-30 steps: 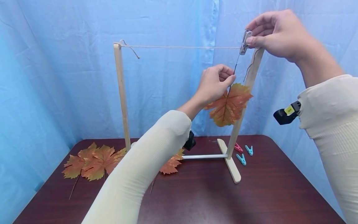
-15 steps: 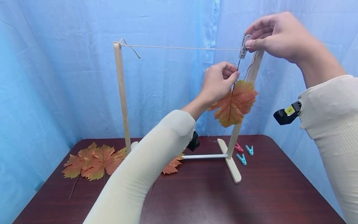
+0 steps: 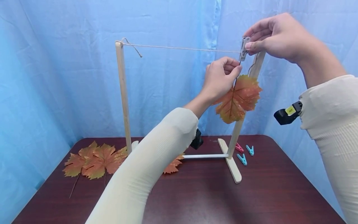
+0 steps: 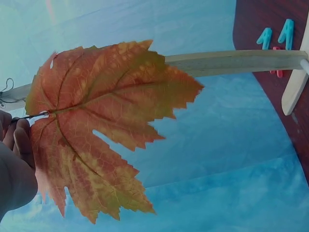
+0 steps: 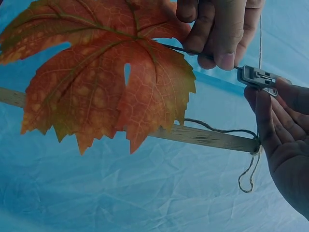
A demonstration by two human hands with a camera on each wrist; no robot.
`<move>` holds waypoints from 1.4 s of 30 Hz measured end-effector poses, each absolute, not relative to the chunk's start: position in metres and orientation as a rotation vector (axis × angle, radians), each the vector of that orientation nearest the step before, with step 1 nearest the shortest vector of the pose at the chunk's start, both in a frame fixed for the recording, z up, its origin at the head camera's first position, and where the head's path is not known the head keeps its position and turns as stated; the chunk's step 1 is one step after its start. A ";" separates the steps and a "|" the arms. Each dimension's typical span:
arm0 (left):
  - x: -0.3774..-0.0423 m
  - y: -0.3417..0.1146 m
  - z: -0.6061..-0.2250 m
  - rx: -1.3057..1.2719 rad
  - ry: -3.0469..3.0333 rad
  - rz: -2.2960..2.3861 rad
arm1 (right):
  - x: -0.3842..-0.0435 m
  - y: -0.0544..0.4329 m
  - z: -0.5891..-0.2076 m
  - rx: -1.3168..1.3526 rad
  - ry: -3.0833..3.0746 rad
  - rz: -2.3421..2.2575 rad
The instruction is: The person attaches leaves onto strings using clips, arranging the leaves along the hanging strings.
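My left hand (image 3: 222, 76) pinches the dark stem of an orange-and-green artificial maple leaf (image 3: 237, 98), which hangs below the fingers. Up and to the right, my right hand (image 3: 282, 37) pinches a grey clothespin (image 3: 244, 49) between thumb and fingers, at the string (image 3: 179, 48) near the right post. In the right wrist view, the stem's tip reaches the end of the clothespin (image 5: 258, 76), right beside the left fingertips. The leaf (image 4: 101, 111) fills much of the left wrist view, its stem running into the left hand (image 4: 17, 159).
A wooden frame with a left post (image 3: 123, 96) and right post (image 3: 236, 133) carries the string. Several more maple leaves (image 3: 103, 160) lie at left on the dark table (image 3: 195, 193). Two blue clothespins (image 3: 242, 159) and a pink clothespin (image 3: 239, 147) lie beside the frame's right foot (image 3: 233, 171).
My left hand has moved up and right with the leaf, bringing the stem closer to the clothespin. The right hand and clothespin have sunk slightly, and the string slopes down toward them.
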State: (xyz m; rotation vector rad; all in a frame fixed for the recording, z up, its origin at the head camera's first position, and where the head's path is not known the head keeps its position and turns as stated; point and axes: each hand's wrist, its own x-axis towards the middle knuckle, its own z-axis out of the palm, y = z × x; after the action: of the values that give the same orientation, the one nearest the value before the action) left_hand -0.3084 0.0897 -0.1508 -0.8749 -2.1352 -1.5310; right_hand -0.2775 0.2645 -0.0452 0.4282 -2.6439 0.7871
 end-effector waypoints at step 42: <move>-0.325 -0.002 -0.228 -0.897 -2.144 -1.449 | -0.255 0.326 -0.069 0.322 -2.292 0.852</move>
State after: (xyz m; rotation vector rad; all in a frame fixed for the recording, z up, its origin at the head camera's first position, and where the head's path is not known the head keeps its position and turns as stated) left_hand -0.3254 -0.0018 -0.2282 -0.8968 -2.1445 -1.4492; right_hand -0.2551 0.3261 -0.0694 0.3219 -2.2923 0.8518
